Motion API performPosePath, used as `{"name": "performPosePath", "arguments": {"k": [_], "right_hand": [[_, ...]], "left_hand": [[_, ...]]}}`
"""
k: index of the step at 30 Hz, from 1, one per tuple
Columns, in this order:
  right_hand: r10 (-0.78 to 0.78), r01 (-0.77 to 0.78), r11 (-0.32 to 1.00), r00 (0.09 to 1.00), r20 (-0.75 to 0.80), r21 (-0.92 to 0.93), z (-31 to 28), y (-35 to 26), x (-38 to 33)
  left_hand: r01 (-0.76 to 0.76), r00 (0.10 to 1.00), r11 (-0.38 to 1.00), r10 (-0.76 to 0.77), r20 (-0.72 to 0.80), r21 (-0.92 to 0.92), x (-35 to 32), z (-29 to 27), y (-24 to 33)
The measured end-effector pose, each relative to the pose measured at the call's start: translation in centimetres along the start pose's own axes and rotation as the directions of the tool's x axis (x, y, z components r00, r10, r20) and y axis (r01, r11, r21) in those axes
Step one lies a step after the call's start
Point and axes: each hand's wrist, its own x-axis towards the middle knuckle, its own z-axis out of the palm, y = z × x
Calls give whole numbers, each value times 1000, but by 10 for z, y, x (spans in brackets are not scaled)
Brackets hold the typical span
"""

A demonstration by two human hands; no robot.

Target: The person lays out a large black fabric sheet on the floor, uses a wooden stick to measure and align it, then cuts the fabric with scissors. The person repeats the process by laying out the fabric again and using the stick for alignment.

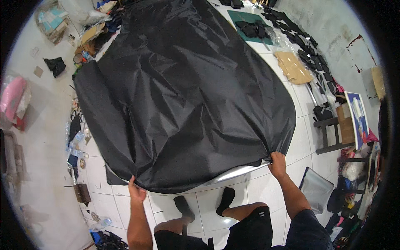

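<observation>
At the lower edge of the frame, the left hand (136, 192) pinches the near left corner of a large black fabric sheet (179, 91), fingers closed on its hem. At lower right, the right hand (277, 163) grips the near right corner, fingers curled around the edge. The sheet fills the frame's centre, draped over a white table (233, 173). At upper right, a brown cardboard piece (293, 67) lies beside it.
</observation>
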Motion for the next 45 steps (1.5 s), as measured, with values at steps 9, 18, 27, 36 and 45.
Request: {"name": "performPosePath", "arguments": {"k": [9,18,27,36,45], "right_hand": [[-65,75,996,986,-155,56,188,42,14],[-27,17,999,911,-411,-28,289,73,-1],[214,-181,977,858,-467,116,315,100,-28],[129,-84,979,960,-247,187,334,13,-8],[516,-342,846,718,-467,409,323,42,26]], "left_hand": [[-225,968,953,242,-61,204,162,-134,-44],[-41,997,975,25,77,218,211,-234,-119],[-366,819,865,474,-322,343,275,-258,-95],[-480,428,644,765,-482,596,299,-389,-43],[-363,790,855,493,-366,370,282,-359,-61]]}}
